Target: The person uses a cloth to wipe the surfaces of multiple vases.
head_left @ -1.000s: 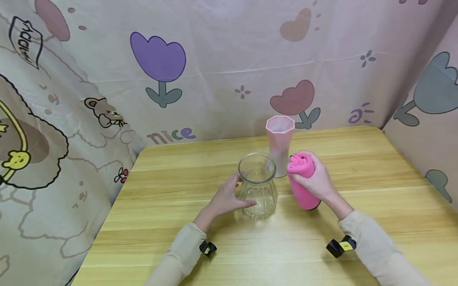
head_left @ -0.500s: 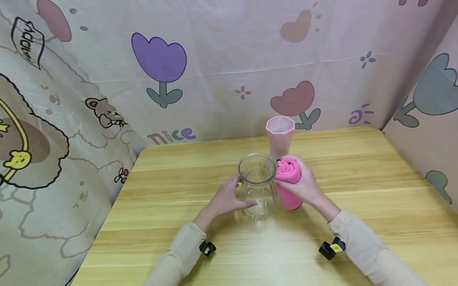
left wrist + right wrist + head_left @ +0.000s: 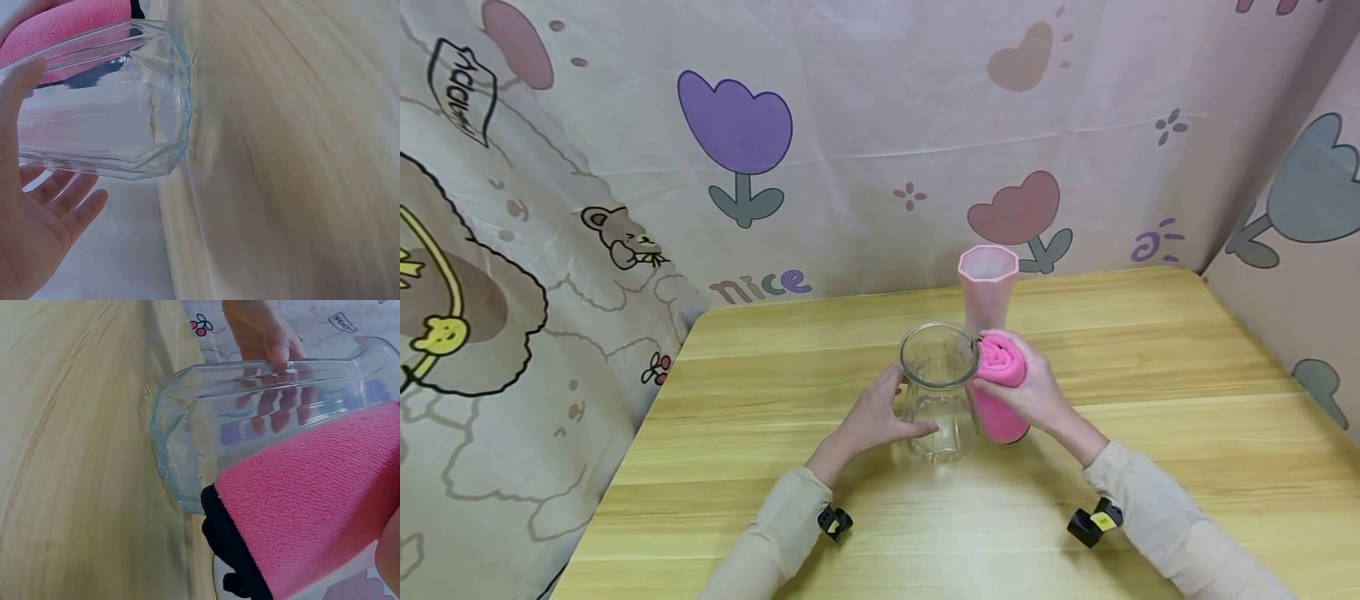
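A clear glass vase (image 3: 946, 417) with a rounded rim and faceted sides stands upright on the table. My left hand (image 3: 880, 412) holds it from the left, the thumb in front and the fingers behind, as the left wrist view shows. A rolled pink towel (image 3: 1000, 412) with black edging (image 3: 231, 540) at its lower end is gripped near its top by my right hand (image 3: 1032, 385). Slightly tilted, the roll is right beside the vase's right side. In the right wrist view the towel (image 3: 312, 487) overlaps the glass; I cannot tell whether they touch.
Behind the towel stands a tall pink vase (image 3: 987, 292) with a faceted rim, its lower part hidden. The wooden table (image 3: 760, 392) reaches back to a patterned cloth (image 3: 865, 100) that hangs behind and along both sides.
My right hand has carried the rolled towel leftward, up to the glass vase's right side, with most of the motion in the first half second. My left hand and the glass vase have stayed put.
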### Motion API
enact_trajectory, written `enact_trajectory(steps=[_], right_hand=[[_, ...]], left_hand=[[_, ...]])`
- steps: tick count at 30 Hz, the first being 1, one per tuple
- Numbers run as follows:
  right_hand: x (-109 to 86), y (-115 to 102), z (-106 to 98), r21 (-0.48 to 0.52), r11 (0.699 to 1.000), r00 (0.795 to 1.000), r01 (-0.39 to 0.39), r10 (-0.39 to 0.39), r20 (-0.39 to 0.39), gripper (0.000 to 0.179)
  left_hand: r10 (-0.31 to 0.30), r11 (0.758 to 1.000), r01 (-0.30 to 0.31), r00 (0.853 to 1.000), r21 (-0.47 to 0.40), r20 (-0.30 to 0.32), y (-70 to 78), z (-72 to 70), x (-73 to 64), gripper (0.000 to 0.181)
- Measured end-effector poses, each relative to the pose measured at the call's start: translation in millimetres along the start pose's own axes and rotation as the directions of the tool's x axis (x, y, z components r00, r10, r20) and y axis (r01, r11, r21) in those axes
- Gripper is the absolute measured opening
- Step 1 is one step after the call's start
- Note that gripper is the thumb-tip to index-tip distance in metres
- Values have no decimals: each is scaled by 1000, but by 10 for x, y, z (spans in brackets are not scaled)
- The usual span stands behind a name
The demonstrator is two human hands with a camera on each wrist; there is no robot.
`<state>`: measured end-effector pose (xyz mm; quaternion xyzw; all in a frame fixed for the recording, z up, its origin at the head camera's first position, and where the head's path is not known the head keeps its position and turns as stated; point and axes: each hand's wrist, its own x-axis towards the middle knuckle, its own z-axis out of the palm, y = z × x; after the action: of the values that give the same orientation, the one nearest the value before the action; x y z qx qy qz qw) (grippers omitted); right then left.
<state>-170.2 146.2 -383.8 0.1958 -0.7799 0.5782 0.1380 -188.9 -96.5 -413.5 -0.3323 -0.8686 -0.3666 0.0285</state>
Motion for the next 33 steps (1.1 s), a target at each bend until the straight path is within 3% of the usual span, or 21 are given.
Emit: enact_trajectory(steps=[9,24,33], right_hand=[[-14,49,57,-126,988,994,88,-78,76,58],[-36,128,55,-163,986,992,20,1,125,47],[-56,244,-25,-154,988,962,18,24,271,42]], left_hand=[[-1,1000,1,1000,-24,-1,7,-3,-3,90],[11,1000,-11,1000,-22,-7,8,-3,1,90],[-4,999,4,1000,-32,-5,15,-2,0,89]])
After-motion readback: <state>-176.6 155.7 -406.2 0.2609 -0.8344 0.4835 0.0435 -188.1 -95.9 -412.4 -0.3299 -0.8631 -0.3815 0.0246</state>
